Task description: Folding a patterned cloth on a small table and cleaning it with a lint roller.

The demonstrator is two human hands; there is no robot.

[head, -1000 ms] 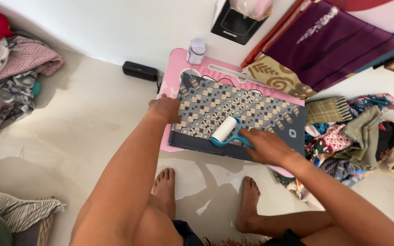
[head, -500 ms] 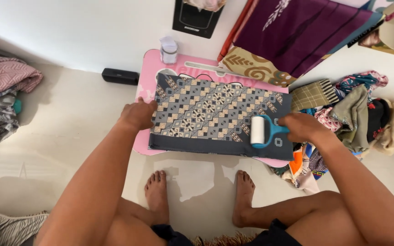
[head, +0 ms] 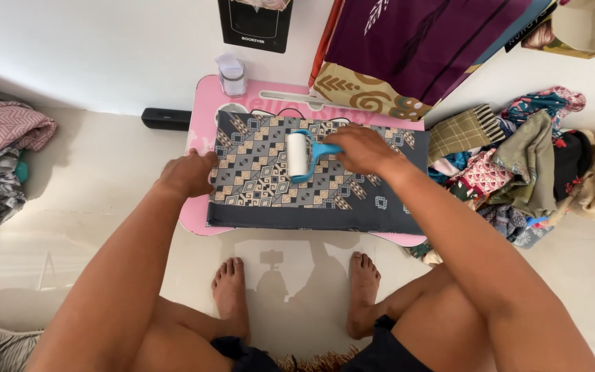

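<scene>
Head view: your right hand (head: pixel 363 148) is wrapped around the blue handle of the lint roller (head: pixel 299 156), fingers clamped on it, with the white roll lying flat on the cloth (head: pixel 311 186) a little above its middle. Your left hand (head: pixel 187 176) rests on the cloth's left edge, fingers together and curled down, pinning it where it meets the pink table (head: pixel 204 110).

The cloth, dark with a geometric pattern, lies spread flat over most of the table, its near edge hanging just past the table's front. A small jar (head: pixel 231 74) stands at the table's far left corner, well apart from the roller. A pile of clothes (head: pixel 525 165) lies on the floor just to the right of the table, and folded purple fabric (head: pixel 414 41) leans at the far side.

Judgement: the step in hand is rolling lint off the cloth, with the roller mid-surface. The next pass calls for steady downward pressure, straight strokes, and your left hand holding the cloth taut so it does not bunch or slide off the front
</scene>
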